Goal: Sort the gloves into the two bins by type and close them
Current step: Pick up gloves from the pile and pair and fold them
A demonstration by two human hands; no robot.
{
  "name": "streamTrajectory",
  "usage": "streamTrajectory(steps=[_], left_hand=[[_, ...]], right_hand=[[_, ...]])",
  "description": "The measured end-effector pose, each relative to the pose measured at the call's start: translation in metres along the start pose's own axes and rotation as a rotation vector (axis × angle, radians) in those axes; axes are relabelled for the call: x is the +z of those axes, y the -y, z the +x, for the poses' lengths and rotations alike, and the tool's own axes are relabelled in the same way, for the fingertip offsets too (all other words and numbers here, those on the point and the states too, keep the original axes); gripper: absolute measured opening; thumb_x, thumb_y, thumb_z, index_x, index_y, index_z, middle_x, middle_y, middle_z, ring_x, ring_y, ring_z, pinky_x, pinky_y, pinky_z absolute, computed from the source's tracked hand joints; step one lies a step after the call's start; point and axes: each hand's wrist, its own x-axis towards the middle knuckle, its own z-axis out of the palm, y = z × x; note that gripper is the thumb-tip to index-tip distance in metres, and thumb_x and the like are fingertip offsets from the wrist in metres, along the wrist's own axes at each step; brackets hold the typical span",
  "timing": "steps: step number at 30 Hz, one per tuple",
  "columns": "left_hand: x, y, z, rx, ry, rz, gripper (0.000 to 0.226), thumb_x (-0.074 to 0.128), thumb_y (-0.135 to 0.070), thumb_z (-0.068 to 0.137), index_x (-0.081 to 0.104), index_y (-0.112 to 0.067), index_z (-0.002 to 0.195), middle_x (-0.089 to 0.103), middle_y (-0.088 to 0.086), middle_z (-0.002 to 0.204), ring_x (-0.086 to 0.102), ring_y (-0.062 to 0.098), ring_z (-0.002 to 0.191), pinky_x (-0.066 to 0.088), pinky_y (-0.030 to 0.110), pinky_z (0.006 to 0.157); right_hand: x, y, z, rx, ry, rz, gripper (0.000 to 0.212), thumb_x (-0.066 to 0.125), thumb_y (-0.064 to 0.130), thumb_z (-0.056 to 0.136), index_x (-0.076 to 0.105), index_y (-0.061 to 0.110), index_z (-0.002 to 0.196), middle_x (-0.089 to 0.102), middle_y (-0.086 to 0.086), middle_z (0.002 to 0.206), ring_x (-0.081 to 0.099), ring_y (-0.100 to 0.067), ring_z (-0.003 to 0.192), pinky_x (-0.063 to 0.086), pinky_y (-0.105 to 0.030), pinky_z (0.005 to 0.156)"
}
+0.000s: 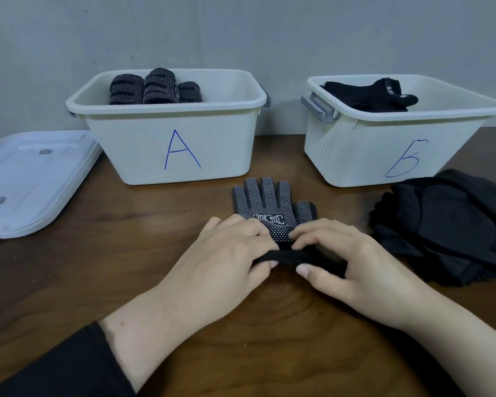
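Both my left hand (229, 247) and right hand (341, 253) pinch the dotted glove (272, 207) at its cuff. If the roll is loose, it could spring open in bin A (169, 150).

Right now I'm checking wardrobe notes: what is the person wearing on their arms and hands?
Both hands are bare: the left hand and right hand show no gloves or rings. A black sleeve covers the left forearm; the right forearm is uncovered.

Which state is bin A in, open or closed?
Open: bin A has no lid on, rolled dotted gloves show inside, and a lid lies beside it.
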Motion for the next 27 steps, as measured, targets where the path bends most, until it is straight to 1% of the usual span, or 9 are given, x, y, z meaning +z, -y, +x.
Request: streamTrajectory(steps=[3,5,8,11,14,17,21,23,27], left_hand=[[-0.001,0.002,0.0,-0.008,-0.017,-0.02,0.027,0.041,-0.046,0.096,0.067,-0.039,0.099,0.059,-0.021,0.098,0.048,0.005,0.097,0.037,0.033,0.086],[-0.004,0.002,0.0,-0.014,-0.022,-0.032,0.023,0.044,-0.045,0.097,0.067,-0.04,0.099,0.06,-0.021,0.096,0.047,0.004,0.096,0.035,0.032,0.088],[-0.004,0.005,0.0,-0.046,-0.041,-0.064,0.02,0.048,-0.046,0.098,0.066,-0.04,0.096,0.061,-0.021,0.09,0.046,0.003,0.094,0.032,0.029,0.089],[-0.003,0.008,0.001,-0.103,-0.05,-0.137,0.017,0.054,-0.05,0.096,0.066,-0.04,0.102,0.061,-0.019,0.089,0.045,0.003,0.098,0.031,0.027,0.091],[-0.001,0.01,0.004,-0.245,-0.065,-0.272,0.024,0.061,-0.044,0.092,0.062,-0.047,0.116,0.058,-0.018,0.089,0.047,0.0,0.095,0.036,0.021,0.09],[0.001,0.014,0.009,-0.308,-0.1,-0.409,0.031,0.067,-0.037,0.09,0.062,-0.045,0.119,0.063,-0.018,0.083,0.055,0.002,0.087,0.039,0.019,0.082],[0.002,0.015,0.011,-0.354,-0.101,-0.495,0.039,0.07,-0.031,0.09,0.058,-0.045,0.125,0.066,-0.021,0.082,0.057,0.005,0.086,0.043,0.015,0.081],[0.003,0.015,0.01,-0.351,-0.102,-0.472,0.042,0.069,-0.032,0.091,0.055,-0.045,0.128,0.066,-0.023,0.084,0.056,0.005,0.088,0.042,0.016,0.081],[0.004,0.017,0.01,-0.365,-0.114,-0.482,0.043,0.068,-0.029,0.091,0.055,-0.047,0.128,0.065,-0.021,0.084,0.056,0.006,0.088,0.043,0.02,0.084]], right_hand=[[-0.004,-0.002,0.0,-0.002,0.041,-0.068,0.05,0.067,0.057,0.084,0.057,0.042,0.131,0.051,0.035,0.131,0.044,0.01,0.127,0.03,-0.015,0.106],[-0.003,-0.002,0.005,-0.025,0.016,-0.093,0.042,0.067,0.052,0.086,0.061,0.04,0.126,0.057,0.031,0.123,0.051,0.004,0.119,0.036,-0.022,0.103],[-0.002,-0.002,0.013,-0.02,-0.036,-0.025,0.016,0.065,0.041,0.092,0.069,0.033,0.106,0.068,0.019,0.104,0.062,-0.01,0.103,0.048,-0.037,0.09],[-0.002,-0.004,0.016,0.044,-0.063,0.057,0.027,0.062,0.049,0.09,0.071,0.023,0.091,0.067,0.008,0.087,0.062,-0.014,0.087,0.05,-0.043,0.079],[-0.001,-0.006,0.017,0.156,-0.116,0.149,0.033,0.065,0.056,0.086,0.066,0.023,0.086,0.063,0.005,0.078,0.059,-0.017,0.071,0.052,-0.045,0.071],[0.003,-0.007,0.023,0.23,-0.149,0.259,0.009,0.073,0.038,0.089,0.067,0.034,0.093,0.071,0.01,0.085,0.066,-0.011,0.079,0.052,-0.037,0.079],[0.007,-0.009,0.026,0.25,-0.198,0.257,0.031,0.078,0.031,0.086,0.06,0.048,0.106,0.066,0.019,0.093,0.062,-0.004,0.09,0.045,-0.012,0.078],[0.009,-0.009,0.026,0.252,-0.201,0.234,0.037,0.078,0.03,0.086,0.057,0.049,0.109,0.062,0.018,0.096,0.061,-0.005,0.091,0.045,-0.011,0.08],[0.011,-0.01,0.029,0.195,-0.206,0.162,0.041,0.078,0.027,0.085,0.052,0.047,0.11,0.058,0.014,0.098,0.06,-0.01,0.092,0.047,-0.019,0.082]])
